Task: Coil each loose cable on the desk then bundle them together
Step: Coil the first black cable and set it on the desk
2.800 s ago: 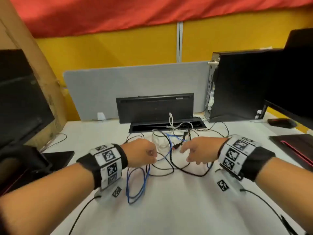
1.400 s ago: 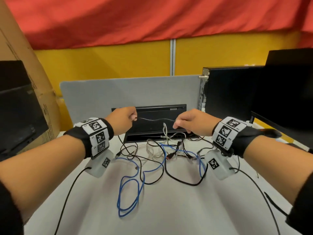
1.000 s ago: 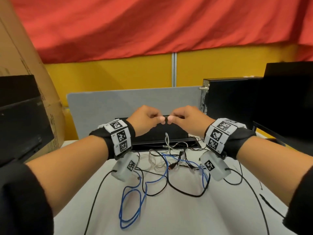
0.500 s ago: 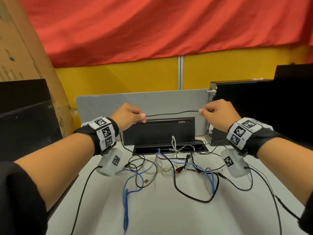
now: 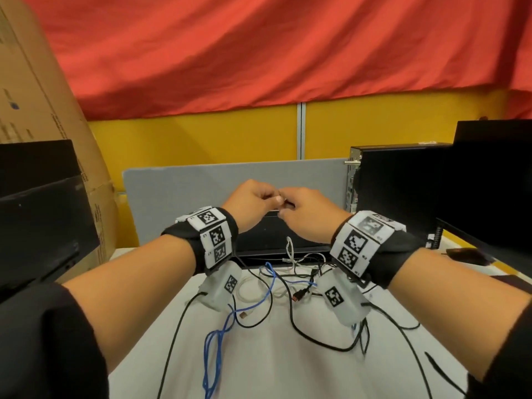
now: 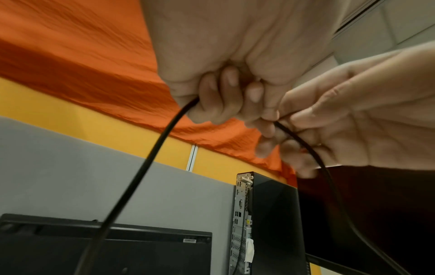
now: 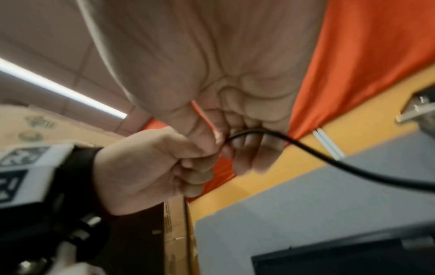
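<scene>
Both hands are raised above the desk and meet at the fingertips. My left hand grips a thin black cable, which hangs down from its fist. My right hand pinches the same black cable right beside the left fingers. Below them a tangle lies on the white desk: a blue cable, a white cable and a long black loop. How many turns the left hand holds is hidden by the fingers.
A black cable tray with its lid up stands at the back of the desk before a grey divider. A black computer tower and monitor are at the right, another monitor and a cardboard box at the left.
Half a second ago the hands were apart with the black cable stretched between them. Now the right hand has come in to the left hand.
</scene>
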### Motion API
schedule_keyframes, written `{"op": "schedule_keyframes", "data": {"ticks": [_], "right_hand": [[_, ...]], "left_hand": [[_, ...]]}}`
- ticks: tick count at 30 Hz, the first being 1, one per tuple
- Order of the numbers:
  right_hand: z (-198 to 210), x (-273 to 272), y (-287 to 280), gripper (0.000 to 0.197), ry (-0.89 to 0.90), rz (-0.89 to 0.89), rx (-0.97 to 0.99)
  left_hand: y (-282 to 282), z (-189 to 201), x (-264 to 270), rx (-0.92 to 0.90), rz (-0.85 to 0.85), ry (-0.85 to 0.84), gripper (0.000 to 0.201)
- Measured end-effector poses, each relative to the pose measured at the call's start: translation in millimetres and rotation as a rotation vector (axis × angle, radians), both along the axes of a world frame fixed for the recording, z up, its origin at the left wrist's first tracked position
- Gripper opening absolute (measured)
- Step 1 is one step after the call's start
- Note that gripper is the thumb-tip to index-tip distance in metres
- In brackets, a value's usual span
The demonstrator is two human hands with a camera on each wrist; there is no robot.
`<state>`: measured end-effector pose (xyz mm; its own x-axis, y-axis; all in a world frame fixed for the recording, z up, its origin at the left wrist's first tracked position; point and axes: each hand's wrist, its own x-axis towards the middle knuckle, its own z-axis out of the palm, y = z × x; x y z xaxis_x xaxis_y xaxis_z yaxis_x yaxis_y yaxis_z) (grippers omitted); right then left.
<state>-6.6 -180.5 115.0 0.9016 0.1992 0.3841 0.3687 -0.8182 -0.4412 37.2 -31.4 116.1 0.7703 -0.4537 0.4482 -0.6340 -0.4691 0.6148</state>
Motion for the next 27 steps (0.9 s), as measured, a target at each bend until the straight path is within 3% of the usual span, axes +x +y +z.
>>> {"op": "schedule_keyframes", "data": {"ticks": [4, 19, 23, 27], "right_hand": [[3, 2, -10, 0.028, -0.092, -0.050, 0.071], [-16, 14, -116, 0.019, -0.321, -0.565, 0.209], [-22, 15, -120, 0.021, -0.180, -0.621, 0.145], [-17, 9, -96, 0.025, -0.080, -0.563, -0.002]], "left_hand": [[5, 5, 1, 0.011, 0.004, 0.006, 0.026], [48, -1, 22, 0.040, 0.187, 0.049, 0.025], [48, -4, 26, 0.033, 0.199, 0.025, 0.025], [38, -4, 26, 0.031, 0.164, 0.014, 0.028]]}}
